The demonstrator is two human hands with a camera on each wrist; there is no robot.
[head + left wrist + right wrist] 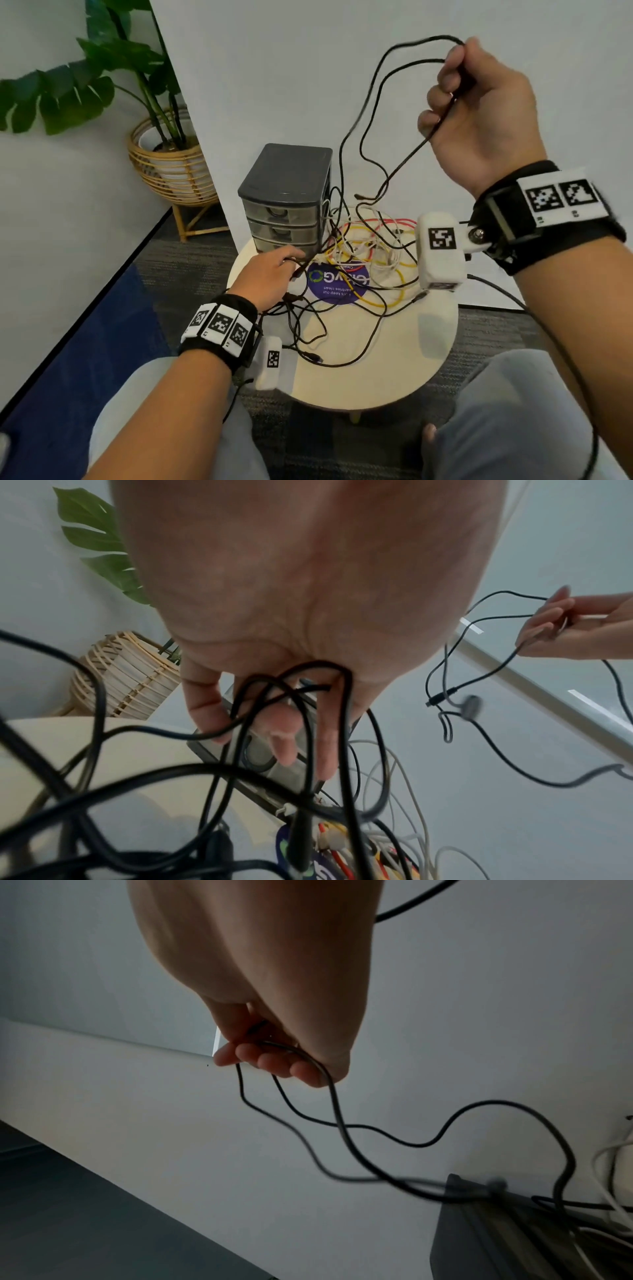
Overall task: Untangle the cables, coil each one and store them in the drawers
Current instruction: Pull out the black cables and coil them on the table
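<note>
On the round cream table (394, 359) lies a tangle of cables (363, 246): black, yellow, red and white. A grey drawer unit (284, 178) with three shut drawers stands at the back left of the table. My right hand (479, 102) is raised high and grips loops of a thin black cable (407, 159) that hangs down into the tangle. The right wrist view shows its fingers (274, 1064) curled round that cable (337, 1110). My left hand (270, 274) is low by the drawer unit's base. Black cables (344, 723) loop through its fingers (284, 737).
A leafy plant in a rattan basket stand (171, 164) sits on the floor at the left. A white wall runs close behind the table. A purple round sticker (339, 284) lies under the cables. My knees are at the table's near edge.
</note>
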